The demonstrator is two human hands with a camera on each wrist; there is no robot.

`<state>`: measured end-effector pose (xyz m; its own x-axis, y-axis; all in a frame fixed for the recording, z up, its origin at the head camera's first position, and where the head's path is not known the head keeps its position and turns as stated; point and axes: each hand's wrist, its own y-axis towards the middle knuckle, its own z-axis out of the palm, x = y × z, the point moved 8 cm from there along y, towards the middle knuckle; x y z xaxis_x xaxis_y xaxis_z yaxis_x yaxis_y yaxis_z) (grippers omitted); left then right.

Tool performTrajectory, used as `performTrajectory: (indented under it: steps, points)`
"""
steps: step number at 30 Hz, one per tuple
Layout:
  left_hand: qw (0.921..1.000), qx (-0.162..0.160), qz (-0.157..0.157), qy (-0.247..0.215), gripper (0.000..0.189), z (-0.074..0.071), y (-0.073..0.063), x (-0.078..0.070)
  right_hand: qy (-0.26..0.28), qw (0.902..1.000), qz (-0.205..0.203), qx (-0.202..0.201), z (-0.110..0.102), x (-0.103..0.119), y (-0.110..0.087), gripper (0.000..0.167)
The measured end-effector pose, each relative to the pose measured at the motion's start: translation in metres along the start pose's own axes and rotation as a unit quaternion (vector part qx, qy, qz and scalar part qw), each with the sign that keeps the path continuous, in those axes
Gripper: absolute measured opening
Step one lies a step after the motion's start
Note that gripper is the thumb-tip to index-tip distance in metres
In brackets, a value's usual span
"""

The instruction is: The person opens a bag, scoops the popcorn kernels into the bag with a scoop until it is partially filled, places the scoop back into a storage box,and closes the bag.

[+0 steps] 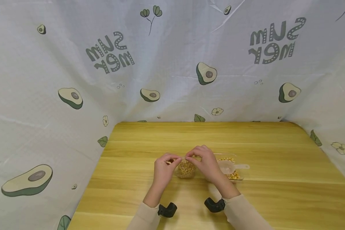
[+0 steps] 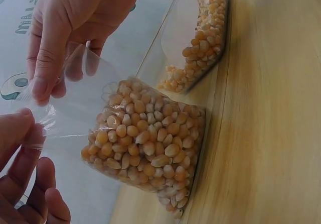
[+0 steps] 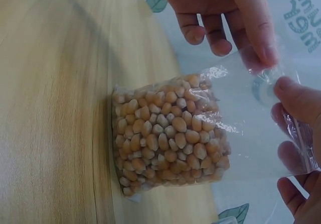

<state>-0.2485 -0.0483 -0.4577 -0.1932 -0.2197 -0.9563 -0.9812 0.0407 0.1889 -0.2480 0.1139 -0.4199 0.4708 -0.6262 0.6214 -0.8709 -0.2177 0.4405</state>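
Observation:
A clear plastic bag (image 2: 145, 138) filled low down with corn kernels stands on the wooden table. My left hand (image 1: 164, 169) pinches its top edge between thumb and fingers. From the other side, my right hand (image 1: 206, 162) pinches the same edge, the two sets of fingertips close together in the head view. Between the hands and the kernels (image 3: 165, 133) the upper bag is see-through, and in the right wrist view the right fingers show through the film.
Just right of the bag is a clear container (image 1: 238, 156) of corn kernels, partly behind my right forearm. A translucent scoop (image 1: 227, 166) lies in it, its handle reaching over the right rim. A curtain (image 1: 172, 64) printed with avocados hangs behind the table (image 1: 276, 153).

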Motion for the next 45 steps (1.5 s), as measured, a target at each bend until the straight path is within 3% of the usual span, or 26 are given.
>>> performTrajectory:
  steps: [6,19,26,33,39,45]
  points:
    - [0.9998,0.017,0.008,0.007,0.009,0.006,0.002,0.001,-0.019,0.9991,-0.029,-0.023,-0.001,0.003,0.000,0.004]
    - [0.9996,0.023,0.015,0.006,0.007,0.012,0.003,-0.001,0.001,0.9996,-0.013,-0.025,-0.004,-0.009,-0.005,0.007]
    - [0.9994,0.022,0.023,0.014,0.009,0.015,0.005,-0.002,0.030,0.9990,0.025,-0.021,-0.002,-0.015,-0.008,0.003]
    - [0.9998,0.016,0.007,-0.011,0.006,0.014,0.004,-0.001,0.037,0.9975,0.061,-0.006,-0.002,-0.021,-0.011,0.002]
    - [0.9995,0.022,-0.013,-0.016,0.009,0.013,0.005,0.003,0.067,0.9896,0.128,0.001,-0.005,-0.036,-0.017,0.011]
    - [0.9985,0.043,-0.018,-0.028,0.013,0.018,0.007,0.006,0.113,0.9823,0.149,0.002,-0.004,-0.041,-0.018,0.007]
